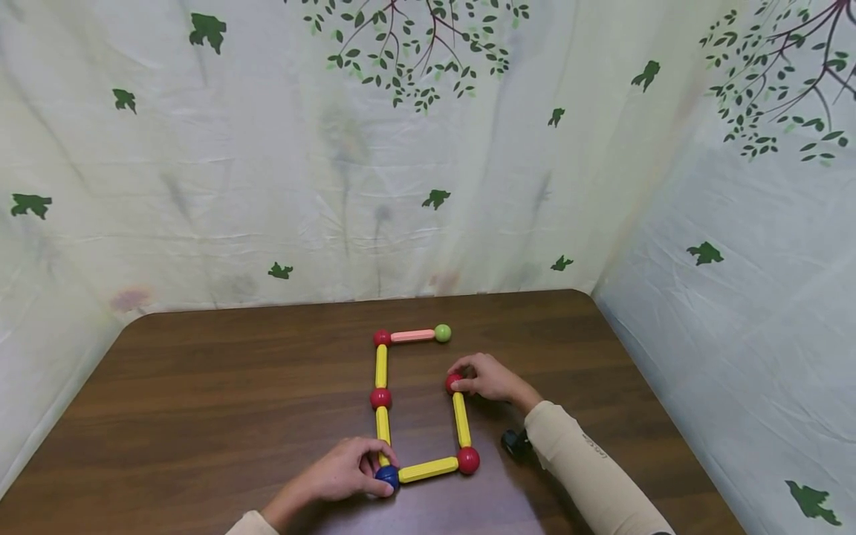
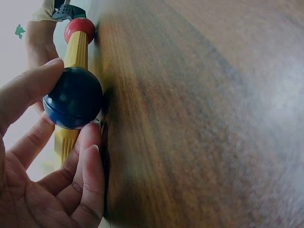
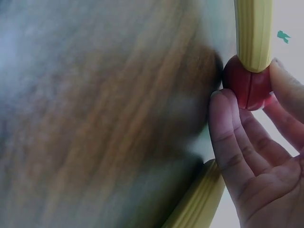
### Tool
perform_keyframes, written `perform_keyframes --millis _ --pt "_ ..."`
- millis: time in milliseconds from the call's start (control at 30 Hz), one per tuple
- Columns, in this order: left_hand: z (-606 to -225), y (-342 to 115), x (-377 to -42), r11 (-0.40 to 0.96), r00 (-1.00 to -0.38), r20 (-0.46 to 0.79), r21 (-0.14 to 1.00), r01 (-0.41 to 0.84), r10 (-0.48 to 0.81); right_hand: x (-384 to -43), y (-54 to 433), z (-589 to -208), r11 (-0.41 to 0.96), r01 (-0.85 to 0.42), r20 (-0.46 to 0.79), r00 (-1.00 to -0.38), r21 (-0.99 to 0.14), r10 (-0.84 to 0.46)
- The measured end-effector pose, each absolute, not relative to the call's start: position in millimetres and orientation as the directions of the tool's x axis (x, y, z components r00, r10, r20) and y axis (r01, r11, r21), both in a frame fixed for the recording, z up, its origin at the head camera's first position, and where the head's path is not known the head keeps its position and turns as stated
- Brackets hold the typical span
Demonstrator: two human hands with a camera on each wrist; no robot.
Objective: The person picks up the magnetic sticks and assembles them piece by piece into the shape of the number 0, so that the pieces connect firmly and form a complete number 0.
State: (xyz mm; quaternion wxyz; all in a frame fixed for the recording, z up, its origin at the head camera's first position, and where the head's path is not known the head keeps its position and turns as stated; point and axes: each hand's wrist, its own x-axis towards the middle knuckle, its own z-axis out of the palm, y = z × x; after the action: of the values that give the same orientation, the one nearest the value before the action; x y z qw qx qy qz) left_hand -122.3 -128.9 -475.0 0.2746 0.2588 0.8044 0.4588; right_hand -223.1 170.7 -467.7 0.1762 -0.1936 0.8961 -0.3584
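On the table lies a linked chain of balls and sticks. My left hand [image 1: 351,469] grips the blue ball [image 2: 73,98] at its near left corner, thumb on one side and fingers on the other. From that ball one yellow stick [image 1: 428,469] runs right to a red ball [image 1: 469,460], and another goes away from me. My right hand [image 1: 490,380] holds a second red ball [image 3: 247,84] between thumb and fingers, at the far end of a yellow stick [image 1: 462,420]. Up the left side are a red ball [image 1: 380,398], a yellow stick [image 1: 381,366] and another red ball [image 1: 382,337].
A pink stick [image 1: 412,336] with a green ball [image 1: 443,333] on its end points right from the far corner. A small black object [image 1: 513,443] is beside the right sleeve. Pale printed curtains [image 1: 321,223] stand behind the brown table [image 1: 221,401].
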Motion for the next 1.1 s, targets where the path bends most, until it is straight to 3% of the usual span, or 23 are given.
perform_keyframes --millis 467,867,1100 --pt "-476 -127 -123 0.442 -0.723 -0.182 0.877 0.187 0.667 -226 173 -469 0.642 -0.282 -0.155 -0.829 -0.713 -0.537" --pt "-476 -127 -122 0.441 -0.725 -0.175 0.876 0.194 0.666 -223 173 -466 0.656 -0.252 -0.165 -0.848 -0.711 -0.504" --pt "-475 -128 -121 0.435 -0.723 -0.178 0.881 0.185 0.668 -229 192 -457 0.654 -0.27 -0.107 -0.873 -0.706 -0.475"
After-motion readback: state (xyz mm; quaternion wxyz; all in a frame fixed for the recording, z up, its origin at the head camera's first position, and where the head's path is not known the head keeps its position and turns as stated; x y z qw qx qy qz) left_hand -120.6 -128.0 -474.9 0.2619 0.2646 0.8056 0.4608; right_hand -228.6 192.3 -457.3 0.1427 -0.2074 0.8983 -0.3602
